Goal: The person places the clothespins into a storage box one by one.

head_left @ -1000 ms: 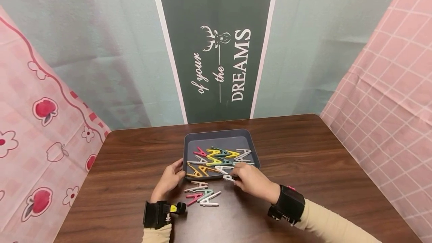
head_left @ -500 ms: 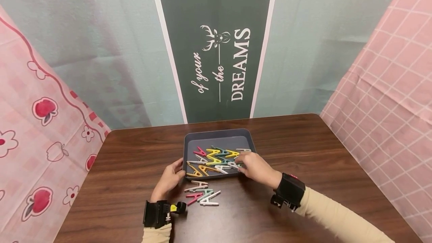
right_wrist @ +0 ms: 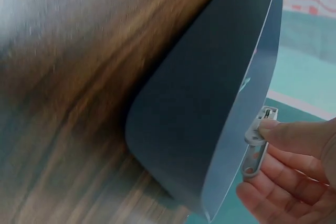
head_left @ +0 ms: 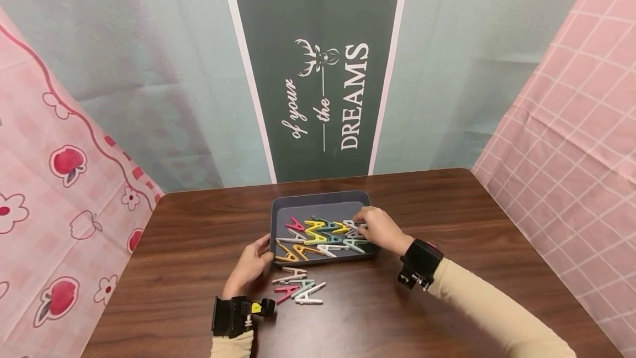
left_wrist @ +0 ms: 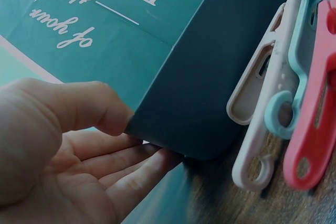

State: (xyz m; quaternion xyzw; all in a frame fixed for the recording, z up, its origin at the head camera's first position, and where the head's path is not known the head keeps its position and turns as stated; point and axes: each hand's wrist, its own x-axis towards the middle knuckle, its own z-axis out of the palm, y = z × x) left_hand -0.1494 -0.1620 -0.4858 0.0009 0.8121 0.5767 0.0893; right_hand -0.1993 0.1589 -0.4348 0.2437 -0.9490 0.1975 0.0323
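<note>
A dark grey tray (head_left: 323,206) holds several clothespins in yellow, teal, orange, red, white and grey. My left hand (head_left: 252,263) grips its near left corner; in the left wrist view the thumb lies on the rim and the fingers reach underneath. Over the tray's right side, my right hand (head_left: 381,231) pinches a pale grey clothespin (right_wrist: 255,136) between thumb and fingers, just inside the wall. A mint clothespin (head_left: 355,245) lies in the tray below that hand. On the table in front are a beige clothespin (left_wrist: 275,72), a red clothespin (left_wrist: 314,129), a mint one and a white one.
The tray stands on a dark wood table (head_left: 427,303). A green and teal curtain (head_left: 318,164) hangs behind the far edge, with pink cloths (head_left: 571,126) at both sides. Black camera straps (head_left: 422,261) sit on both wrists.
My right hand has carried the pale clothespin from the tray's front edge back over its right side, uncovering the mint clothespin. The left hand has stayed at the corner.
</note>
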